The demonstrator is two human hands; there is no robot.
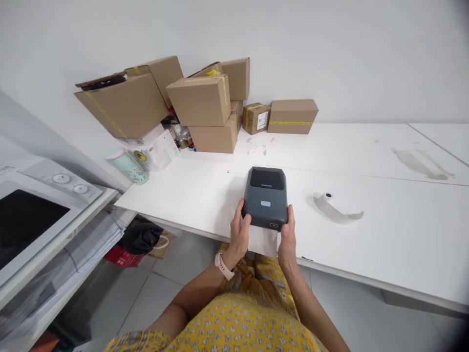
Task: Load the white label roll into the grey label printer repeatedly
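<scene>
A dark grey label printer (266,213) with a black window and a light blue button is on the white table, near its front edge. My left hand (240,232) grips its left side, with the thumb at the front corner. Against the right side my right hand (287,242) is closed, so the printer is held between both hands. A white piece like paper (264,240) shows below the printer's front, between my hands. To the right lies a small paper roll (330,204) with its end partly unrolled. The undersides of my fingers are hidden.
Cardboard boxes (200,100) are stacked at the table's back left, with two smaller boxes (293,116) beside them. A mint tumbler (130,167) stands at the left end, by a white box (161,149). A microwave (36,205) is on a shelf further left.
</scene>
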